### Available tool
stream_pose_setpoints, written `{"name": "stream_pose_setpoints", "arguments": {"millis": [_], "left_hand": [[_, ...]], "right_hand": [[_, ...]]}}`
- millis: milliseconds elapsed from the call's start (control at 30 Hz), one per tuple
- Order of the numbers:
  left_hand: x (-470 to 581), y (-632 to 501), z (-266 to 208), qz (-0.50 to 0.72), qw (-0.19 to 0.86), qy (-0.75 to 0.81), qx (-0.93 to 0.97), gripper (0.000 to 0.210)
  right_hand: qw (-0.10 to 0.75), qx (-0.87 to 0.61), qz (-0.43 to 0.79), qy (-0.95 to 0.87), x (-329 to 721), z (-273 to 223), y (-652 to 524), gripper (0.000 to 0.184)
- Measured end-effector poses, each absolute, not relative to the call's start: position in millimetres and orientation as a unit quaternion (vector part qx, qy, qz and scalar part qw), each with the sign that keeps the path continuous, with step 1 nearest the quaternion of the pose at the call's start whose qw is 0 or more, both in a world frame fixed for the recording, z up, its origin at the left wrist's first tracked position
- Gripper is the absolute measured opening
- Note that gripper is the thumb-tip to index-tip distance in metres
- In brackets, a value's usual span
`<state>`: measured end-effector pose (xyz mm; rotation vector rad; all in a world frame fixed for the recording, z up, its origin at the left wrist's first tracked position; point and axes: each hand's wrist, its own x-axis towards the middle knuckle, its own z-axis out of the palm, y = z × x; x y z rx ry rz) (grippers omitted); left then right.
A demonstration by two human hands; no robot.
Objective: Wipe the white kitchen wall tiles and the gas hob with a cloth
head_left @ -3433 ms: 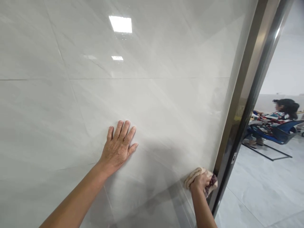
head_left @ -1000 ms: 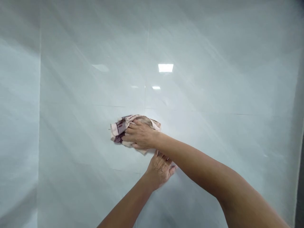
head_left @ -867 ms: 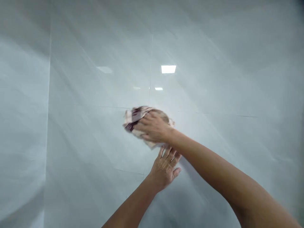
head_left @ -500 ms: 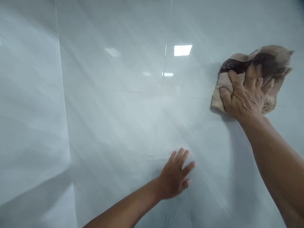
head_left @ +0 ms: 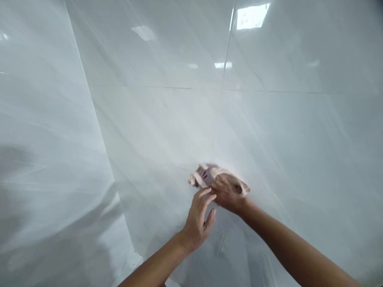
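A beige and dark brown cloth (head_left: 206,173) lies bunched under my right hand (head_left: 226,192), which presses it against the glossy tiled wall (head_left: 167,131). Part of the cloth sticks out to the left of the fingers and part to the right, by the wrist. My left hand (head_left: 198,219) is just below and left of it, fingers apart and slightly bent, holding nothing. Its fingertips come close to the right hand and the cloth's lower edge; whether they touch, I cannot tell.
A second tiled wall (head_left: 54,131) meets this one at a corner on the left. Water drops (head_left: 222,239) show on the tiles below my hands. Bright light reflections (head_left: 253,16) shine near the top. A white object (head_left: 131,261) is partly visible low in the corner.
My right hand has swept the cloth down and left from the upper right to the lower middle. My left hand has shifted slightly left, and the view has tilted downward.
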<state>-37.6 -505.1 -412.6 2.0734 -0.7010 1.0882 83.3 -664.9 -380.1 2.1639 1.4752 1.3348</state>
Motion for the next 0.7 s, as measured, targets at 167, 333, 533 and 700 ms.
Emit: {"name": "stream_pose_setpoints", "arguments": {"millis": [167, 333, 533, 700], "left_hand": [[-54.4, -496.5, -449.3, 0.404, 0.394, -0.202, 0.801, 0.029], [-63.0, -512.1, -462.5, 0.404, 0.424, -0.222, 0.78, 0.021], [-16.6, -535.3, -396.3, 0.442, 0.499, -0.244, 0.705, 0.031], [19.9, -552.5, -367.8, 0.435, 0.552, -0.206, 0.681, 0.04]], "right_hand": [[0.117, 0.685, 0.44, 0.569, 83.0, -470.8, -652.1, 0.041], [0.118, 0.711, 0.396, 0.569, 78.0, -421.4, -659.7, 0.043], [0.204, 0.722, 0.364, 0.552, 67.9, -303.1, -678.9, 0.048], [0.199, 0.71, 0.349, 0.579, 52.4, -253.9, -709.9, 0.059]]}}
